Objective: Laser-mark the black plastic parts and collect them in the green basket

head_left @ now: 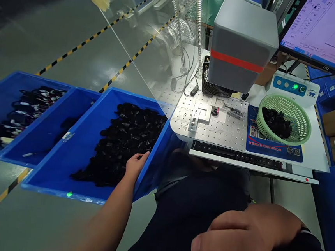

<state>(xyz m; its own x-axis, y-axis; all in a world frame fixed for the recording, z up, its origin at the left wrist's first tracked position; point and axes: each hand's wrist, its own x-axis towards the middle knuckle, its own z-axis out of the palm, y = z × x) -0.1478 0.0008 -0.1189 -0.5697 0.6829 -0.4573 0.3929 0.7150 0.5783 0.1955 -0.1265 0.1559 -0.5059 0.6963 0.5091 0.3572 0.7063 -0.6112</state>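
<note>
My left hand (pixel 136 164) reaches into a blue bin (pixel 64 167), at the right edge of a heap of small black parts (pixel 125 137). Its thumb and forefinger are close together, and what they hold, if anything, is too small to make out. Near the camera at the lower right, my right hand (pixel 239 239) has its fingers curled; whatever lies under them is hidden. A green basket (pixel 299 121) with black parts in it stands on the worktable, right of a metal fixture plate (pixel 214 131) that bears a small round black part (pixel 215 111).
A grey machine head (pixel 242 42) hangs over the plate, with a monitor (pixel 328 34) at the upper right. A keyboard (pixel 238 154) lies along the table's front edge. Clear sheeting (pixel 145 41) stands left of the machine. Another blue bin (pixel 0 87) holds dark items at the far left.
</note>
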